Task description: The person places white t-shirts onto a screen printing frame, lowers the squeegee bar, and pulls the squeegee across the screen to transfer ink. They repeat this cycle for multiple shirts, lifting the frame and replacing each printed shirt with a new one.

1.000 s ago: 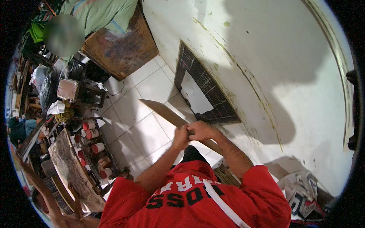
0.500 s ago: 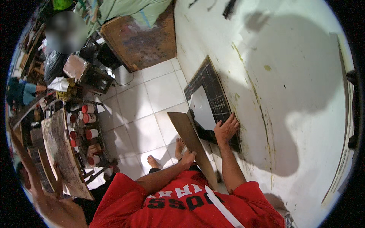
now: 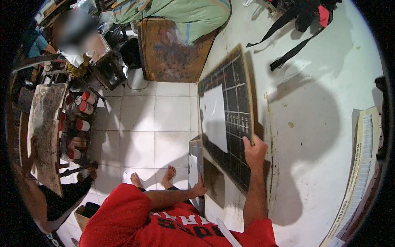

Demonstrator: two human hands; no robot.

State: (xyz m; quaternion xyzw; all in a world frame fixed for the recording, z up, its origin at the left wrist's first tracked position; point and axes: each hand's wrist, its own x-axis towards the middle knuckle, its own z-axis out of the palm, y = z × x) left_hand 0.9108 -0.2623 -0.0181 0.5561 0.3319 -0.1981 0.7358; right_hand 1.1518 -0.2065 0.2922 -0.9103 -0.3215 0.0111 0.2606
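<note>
My right hand grips the right edge of a large dark board, its thumb on the front face. Light grid lines run over the board, and a white sheet covers part of it. The board stands upright, tilted, with its right edge off the white wall. Lower down, my left hand is closed on a narrower panel, which bears a pale area and a dark shape. This panel stands near my feet, just left of the large board's lower part.
Left, a worn wooden bench top stands beside several red-lidded jars; another person's limbs show there. A stained brown panel under green cloth stands at the back. Black straps hang on the wall.
My right hand has gone from lying on the large board to gripping its edge, and the board has come away from the wall. The smaller panel has turned in my left hand, showing another face.
</note>
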